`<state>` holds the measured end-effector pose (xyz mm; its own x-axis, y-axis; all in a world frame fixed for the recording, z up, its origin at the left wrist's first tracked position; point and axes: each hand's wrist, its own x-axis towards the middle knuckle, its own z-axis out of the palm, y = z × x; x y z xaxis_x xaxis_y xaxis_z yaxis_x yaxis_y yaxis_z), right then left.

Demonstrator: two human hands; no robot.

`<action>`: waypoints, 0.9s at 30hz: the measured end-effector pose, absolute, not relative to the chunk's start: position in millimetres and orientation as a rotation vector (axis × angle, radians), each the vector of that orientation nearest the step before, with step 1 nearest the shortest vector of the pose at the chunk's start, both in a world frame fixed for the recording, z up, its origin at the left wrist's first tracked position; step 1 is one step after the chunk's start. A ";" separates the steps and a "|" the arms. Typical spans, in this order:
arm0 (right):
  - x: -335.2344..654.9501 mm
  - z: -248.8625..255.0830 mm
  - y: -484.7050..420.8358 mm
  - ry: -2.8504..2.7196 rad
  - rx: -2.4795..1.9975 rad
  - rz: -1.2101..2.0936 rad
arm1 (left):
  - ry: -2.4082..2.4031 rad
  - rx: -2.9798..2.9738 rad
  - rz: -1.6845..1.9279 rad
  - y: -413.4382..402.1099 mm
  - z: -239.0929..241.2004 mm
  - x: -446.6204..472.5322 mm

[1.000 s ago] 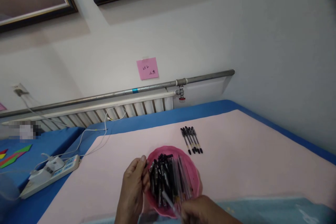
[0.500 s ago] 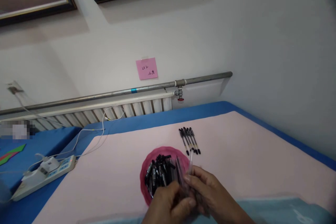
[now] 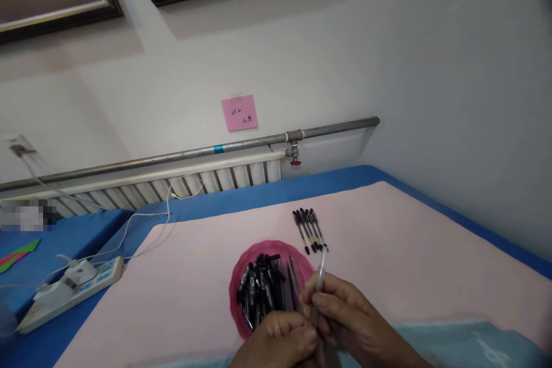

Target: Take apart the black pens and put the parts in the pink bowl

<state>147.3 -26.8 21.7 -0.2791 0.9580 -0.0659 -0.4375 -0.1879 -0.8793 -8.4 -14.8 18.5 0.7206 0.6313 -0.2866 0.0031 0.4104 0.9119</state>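
Observation:
A pink bowl (image 3: 241,267) on the pink table cover holds several black pen caps and clear pen barrels (image 3: 265,290). My right hand (image 3: 345,316) pinches a clear pen barrel (image 3: 320,270) that points up and away, just right of the bowl. My left hand (image 3: 280,345) is curled closed at the bowl's near edge, touching the lower end of the same pen; what its fingers hold is hidden. Several capped black pens (image 3: 309,229) lie side by side in a row beyond the bowl.
A white power strip (image 3: 69,290) with plugs and white cables lies on the blue cloth at left. A radiator (image 3: 194,184) and pipe run along the wall behind. A light blue cloth (image 3: 452,345) covers the near right edge. Coloured flat pieces (image 3: 17,253) sit far left.
My left hand left the bowl's left rim and came in beside my right hand. My right hand rose from the near edge, bringing a clear pen barrel upright.

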 end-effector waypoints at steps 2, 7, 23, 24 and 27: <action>148.4 23.7 -27.0 -0.919 -0.766 1.699 | 0.663 1.063 0.422 -15.7 20.5 -6.7; 149.7 16.5 -21.7 -0.966 -0.998 1.554 | 0.878 1.238 0.689 -14.2 14.9 2.3; 152.0 19.9 -19.5 -0.909 -0.867 1.581 | 0.901 1.285 0.690 -11.6 9.8 0.7; 152.0 20.2 -19.8 -0.890 -0.852 1.599 | 0.886 1.279 0.669 -11.3 7.7 0.7; 152.1 20.1 -20.3 -0.802 -0.758 1.653 | 0.775 1.171 0.602 -9.7 3.8 -0.9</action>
